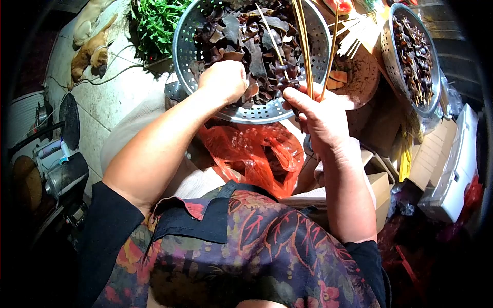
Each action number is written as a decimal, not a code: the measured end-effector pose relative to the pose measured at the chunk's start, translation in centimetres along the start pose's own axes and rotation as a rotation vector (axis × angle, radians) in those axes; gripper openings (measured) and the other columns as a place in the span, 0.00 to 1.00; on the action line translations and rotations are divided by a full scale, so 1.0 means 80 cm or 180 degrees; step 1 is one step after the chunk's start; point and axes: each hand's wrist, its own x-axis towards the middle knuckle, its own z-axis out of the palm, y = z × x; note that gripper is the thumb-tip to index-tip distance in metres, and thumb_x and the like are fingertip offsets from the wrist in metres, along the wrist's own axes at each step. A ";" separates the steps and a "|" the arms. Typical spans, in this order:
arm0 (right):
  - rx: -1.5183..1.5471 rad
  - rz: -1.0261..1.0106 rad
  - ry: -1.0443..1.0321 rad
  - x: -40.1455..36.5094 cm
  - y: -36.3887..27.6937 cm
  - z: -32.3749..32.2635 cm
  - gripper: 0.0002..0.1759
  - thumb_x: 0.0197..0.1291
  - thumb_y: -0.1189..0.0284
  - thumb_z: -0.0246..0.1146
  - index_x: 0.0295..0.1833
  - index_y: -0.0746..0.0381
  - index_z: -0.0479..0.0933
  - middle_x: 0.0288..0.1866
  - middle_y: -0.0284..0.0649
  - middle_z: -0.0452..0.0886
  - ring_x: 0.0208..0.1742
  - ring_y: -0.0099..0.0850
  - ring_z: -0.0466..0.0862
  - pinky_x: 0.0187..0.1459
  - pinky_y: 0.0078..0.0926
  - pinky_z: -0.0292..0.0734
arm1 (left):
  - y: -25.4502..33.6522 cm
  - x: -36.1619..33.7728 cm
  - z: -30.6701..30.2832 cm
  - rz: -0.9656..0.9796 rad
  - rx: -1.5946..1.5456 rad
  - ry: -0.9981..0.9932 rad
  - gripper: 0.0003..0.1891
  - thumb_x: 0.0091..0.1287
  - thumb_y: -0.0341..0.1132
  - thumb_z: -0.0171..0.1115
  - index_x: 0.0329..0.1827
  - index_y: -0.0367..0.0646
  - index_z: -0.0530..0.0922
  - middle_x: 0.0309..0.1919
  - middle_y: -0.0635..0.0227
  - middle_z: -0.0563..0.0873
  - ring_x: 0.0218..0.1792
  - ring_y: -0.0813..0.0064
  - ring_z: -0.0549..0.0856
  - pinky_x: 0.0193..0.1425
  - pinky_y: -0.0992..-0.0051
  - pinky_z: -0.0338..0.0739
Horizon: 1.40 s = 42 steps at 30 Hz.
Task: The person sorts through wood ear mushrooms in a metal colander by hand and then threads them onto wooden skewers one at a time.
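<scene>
Mushrooms (255, 54) fill a metal bowl (263, 115). The right hand (324, 115) grips long sticks (303, 43) in its fingers. The left hand (224, 82) has curled fingers; I can't tell if they hold anything.

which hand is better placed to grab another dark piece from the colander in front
Probably the left hand: it hangs over the dark pieces in the colander, while the right hand is occupied with long thin sticks. Whether the left already pinches something is hidden.
</scene>
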 end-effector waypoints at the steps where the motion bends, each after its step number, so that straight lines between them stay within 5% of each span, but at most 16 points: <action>1: 0.0002 -0.0003 0.0002 -0.001 0.000 -0.001 0.10 0.54 0.70 0.67 0.37 0.65 0.79 0.26 0.30 0.78 0.25 0.17 0.74 0.27 0.14 0.67 | 0.003 0.002 -0.009 -0.0098 -0.0250 -0.0300 0.09 0.55 0.37 0.64 0.30 0.40 0.81 0.25 0.60 0.84 0.28 0.67 0.83 0.37 0.68 0.76; 5: -0.0004 0.0093 -0.0085 -0.007 -0.001 -0.006 0.09 0.54 0.69 0.67 0.36 0.65 0.79 0.24 0.28 0.76 0.24 0.15 0.70 0.26 0.14 0.64 | 0.002 0.008 -0.044 -0.0614 -0.2823 -0.0657 0.03 0.55 0.32 0.62 0.29 0.43 0.78 0.24 0.73 0.79 0.24 0.84 0.78 0.28 0.84 0.75; 10: -0.0022 -0.0156 -0.0344 -0.011 0.015 -0.005 0.09 0.55 0.69 0.66 0.36 0.64 0.79 0.24 0.27 0.76 0.25 0.14 0.71 0.27 0.13 0.65 | -0.003 0.017 -0.070 -0.0388 -0.4333 0.0022 0.04 0.59 0.30 0.62 0.33 0.42 0.76 0.26 0.68 0.82 0.25 0.77 0.82 0.32 0.74 0.82; 25: 0.0408 0.0191 -0.0392 -0.026 -0.001 0.000 0.07 0.55 0.74 0.65 0.36 0.66 0.79 0.26 0.29 0.78 0.26 0.14 0.73 0.28 0.11 0.66 | -0.012 0.027 -0.091 -0.0317 -0.5217 0.0814 0.07 0.60 0.26 0.58 0.41 0.41 0.74 0.32 0.66 0.83 0.32 0.73 0.84 0.35 0.69 0.83; 37: 0.0494 0.0221 -0.0463 -0.020 0.003 -0.007 0.08 0.54 0.73 0.67 0.36 0.66 0.79 0.27 0.30 0.78 0.27 0.16 0.74 0.29 0.12 0.66 | 0.010 0.012 -0.089 0.0352 -0.4314 0.1304 0.08 0.58 0.29 0.63 0.39 0.38 0.78 0.31 0.69 0.83 0.31 0.79 0.82 0.34 0.76 0.82; 42: 0.0399 0.0112 -0.0358 -0.020 0.005 -0.005 0.07 0.53 0.73 0.66 0.35 0.67 0.80 0.27 0.30 0.78 0.27 0.15 0.74 0.29 0.12 0.66 | 0.013 0.011 -0.089 -0.0025 -0.4855 0.1213 0.06 0.60 0.28 0.61 0.39 0.40 0.77 0.31 0.68 0.83 0.30 0.77 0.83 0.32 0.74 0.83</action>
